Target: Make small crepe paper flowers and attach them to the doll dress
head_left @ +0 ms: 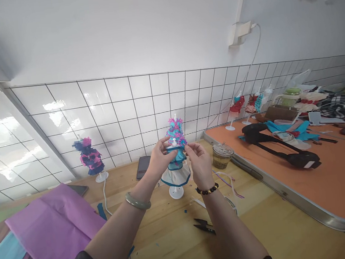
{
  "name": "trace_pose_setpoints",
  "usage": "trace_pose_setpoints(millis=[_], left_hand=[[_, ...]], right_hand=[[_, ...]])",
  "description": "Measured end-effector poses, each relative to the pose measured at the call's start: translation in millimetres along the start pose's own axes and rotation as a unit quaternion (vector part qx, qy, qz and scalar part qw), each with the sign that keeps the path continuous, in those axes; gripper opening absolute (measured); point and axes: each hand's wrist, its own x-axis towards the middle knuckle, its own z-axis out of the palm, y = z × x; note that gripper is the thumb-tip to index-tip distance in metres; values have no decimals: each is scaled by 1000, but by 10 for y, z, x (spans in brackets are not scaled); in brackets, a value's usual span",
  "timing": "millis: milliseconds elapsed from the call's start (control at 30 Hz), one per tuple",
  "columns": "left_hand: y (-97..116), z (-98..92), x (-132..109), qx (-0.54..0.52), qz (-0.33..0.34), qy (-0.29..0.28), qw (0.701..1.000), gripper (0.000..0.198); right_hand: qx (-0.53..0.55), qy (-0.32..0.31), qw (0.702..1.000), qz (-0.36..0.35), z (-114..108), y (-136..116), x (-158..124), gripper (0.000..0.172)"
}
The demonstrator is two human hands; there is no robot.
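In the head view a small dress form [176, 192] stands upright on its white round base. It wears a doll dress [176, 176] with pink and blue frills on top, a blue-edged band in the middle and a cream skirt with a teal hem. My left hand [161, 159] grips the dress from the left at the band, fingers partly behind it. On the other side my right hand [199, 159] pinches the band's right end near a blue flower-shaped trim [182, 142]. The fingertips cover what exactly lies between them.
Black thread snips [204, 226] lie in front, near my right forearm. A woven basket [221, 157] stands to the right, beside an orange board [337, 185] bearing a black strapped object [282, 146]. Purple fabric [57, 230] and another dressed form [90, 157] are left. A phone [143, 167] lies behind.
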Motion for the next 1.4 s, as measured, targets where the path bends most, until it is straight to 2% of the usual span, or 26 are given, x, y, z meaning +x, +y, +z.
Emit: trace_pose_setpoints(millis=[333, 633, 1167, 1400], left_hand=[[6, 24, -50, 28, 27, 3, 999, 52], [39, 37, -88, 23, 21, 2, 1000, 53], [24, 28, -73, 26, 22, 10, 999, 52], [19, 28, -61, 9, 25, -5, 1000, 51]], right_hand=[[-24, -30, 998, -39, -23, -27, -17, 18], [-89, -27, 992, -89, -31, -54, -42, 23], [-116, -28, 989, -83, -44, -105, -62, 25], [-120, -27, 988, -90, -44, -121, -67, 25]])
